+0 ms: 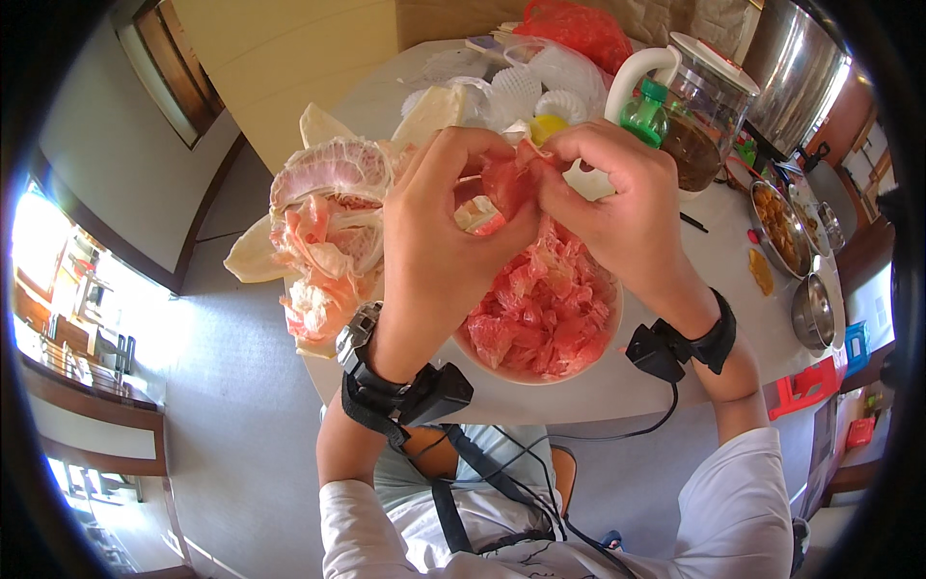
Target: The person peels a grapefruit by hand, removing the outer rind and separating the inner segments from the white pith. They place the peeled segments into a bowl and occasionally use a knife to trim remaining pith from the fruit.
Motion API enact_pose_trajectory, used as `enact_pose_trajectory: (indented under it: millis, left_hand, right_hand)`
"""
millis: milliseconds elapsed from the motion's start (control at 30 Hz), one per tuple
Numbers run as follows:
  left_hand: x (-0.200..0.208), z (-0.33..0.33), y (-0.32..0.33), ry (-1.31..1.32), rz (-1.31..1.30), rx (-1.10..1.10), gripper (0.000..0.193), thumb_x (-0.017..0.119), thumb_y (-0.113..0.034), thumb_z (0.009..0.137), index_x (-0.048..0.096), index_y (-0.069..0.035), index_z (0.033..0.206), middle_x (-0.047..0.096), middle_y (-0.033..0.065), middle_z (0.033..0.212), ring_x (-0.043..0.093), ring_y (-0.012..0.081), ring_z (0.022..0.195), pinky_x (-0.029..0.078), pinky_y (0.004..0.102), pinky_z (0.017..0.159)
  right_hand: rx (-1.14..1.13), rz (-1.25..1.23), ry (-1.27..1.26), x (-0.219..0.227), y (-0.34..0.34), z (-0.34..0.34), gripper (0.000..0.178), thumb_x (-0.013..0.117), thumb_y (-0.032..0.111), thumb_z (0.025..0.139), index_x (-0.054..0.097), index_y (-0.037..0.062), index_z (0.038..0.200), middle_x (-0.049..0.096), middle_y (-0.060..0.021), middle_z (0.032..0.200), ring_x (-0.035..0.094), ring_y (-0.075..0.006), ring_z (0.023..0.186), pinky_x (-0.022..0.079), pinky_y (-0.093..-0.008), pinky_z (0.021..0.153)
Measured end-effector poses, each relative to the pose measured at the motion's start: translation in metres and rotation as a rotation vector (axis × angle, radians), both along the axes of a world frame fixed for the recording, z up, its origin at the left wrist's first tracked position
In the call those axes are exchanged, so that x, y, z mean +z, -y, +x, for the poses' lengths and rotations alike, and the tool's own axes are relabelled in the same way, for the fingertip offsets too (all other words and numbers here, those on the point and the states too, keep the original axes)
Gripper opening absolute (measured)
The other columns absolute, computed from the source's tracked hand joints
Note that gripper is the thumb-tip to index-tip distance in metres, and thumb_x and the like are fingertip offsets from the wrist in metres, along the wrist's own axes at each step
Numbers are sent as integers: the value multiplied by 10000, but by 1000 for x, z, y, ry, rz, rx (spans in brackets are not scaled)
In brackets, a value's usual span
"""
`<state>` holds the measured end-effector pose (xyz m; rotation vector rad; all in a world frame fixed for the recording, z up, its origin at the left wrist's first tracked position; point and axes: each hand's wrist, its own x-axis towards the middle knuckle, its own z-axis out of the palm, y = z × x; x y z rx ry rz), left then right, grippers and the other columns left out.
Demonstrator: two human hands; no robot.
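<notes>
Between my two hands is a piece of pink pomelo flesh (pixel 506 183), raised above a bowl. My left hand (pixel 444 212) pinches it from the left with thumb and forefinger. From the right, my right hand (pixel 617 188) grips its other edge, fingers curled. Below them the round bowl (pixel 619 333) is heaped with peeled pink pomelo pulp (pixel 545 314). Beside my left hand lies a partly opened pomelo (pixel 333 174) with thick pale rind, and torn pinkish membranes (pixel 323 232) are piled against it. My hands cover part of the bowl's far side.
At the back right stand a glass pitcher (pixel 694 145) of brown liquid, a green-capped bottle (pixel 648 111) and a large steel pot (pixel 791 68). White foam netting (pixel 516 92) and a red plastic bag (pixel 574 34) lie at the back. Metal dishes of food (pixel 779 227) line the right edge.
</notes>
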<state>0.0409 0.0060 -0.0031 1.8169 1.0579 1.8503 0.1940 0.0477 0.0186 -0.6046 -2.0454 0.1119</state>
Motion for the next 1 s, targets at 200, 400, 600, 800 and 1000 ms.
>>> enact_pose_trajectory:
  millis: [200,400,600,800,1000]
  left_hand:
    - [8,-5,9,176,-166,-196,334,695,52,720,536,26,1012,581,56,964,572,115,926,491,256,848]
    - [11,-10,7,228,-197,-273,371,719,35,721,531,39,1041,580,69,998,575,123,955,474,260,888]
    - [9,-8,8,128,-179,-243,370,714,42,724,529,47,1043,583,77,1015,585,142,973,492,273,882]
    - [10,-9,8,281,-276,-357,338,682,61,752,526,54,1052,586,89,1017,591,136,957,520,275,848]
    - [6,-9,5,404,-280,-474,357,660,87,759,523,54,1086,601,101,1008,608,135,916,548,282,810]
  right_hand:
    - [128,-430,-171,0,-1,0,80,596,42,835,592,-37,848,624,-32,760,583,-67,730,464,-213,667]
    - [344,-469,-205,5,-12,2,128,579,47,872,591,-60,942,622,-31,837,572,-71,768,457,-206,718]
    - [312,-290,-98,8,-7,4,164,628,74,846,621,-27,975,612,-30,783,567,-87,710,461,-217,657]
    - [145,-189,-125,5,-2,-1,137,651,117,821,605,-6,859,585,-92,666,555,-199,584,452,-257,561]
    - [171,-338,-187,7,7,0,129,573,106,909,576,-21,886,510,17,681,442,-35,570,366,-182,510]
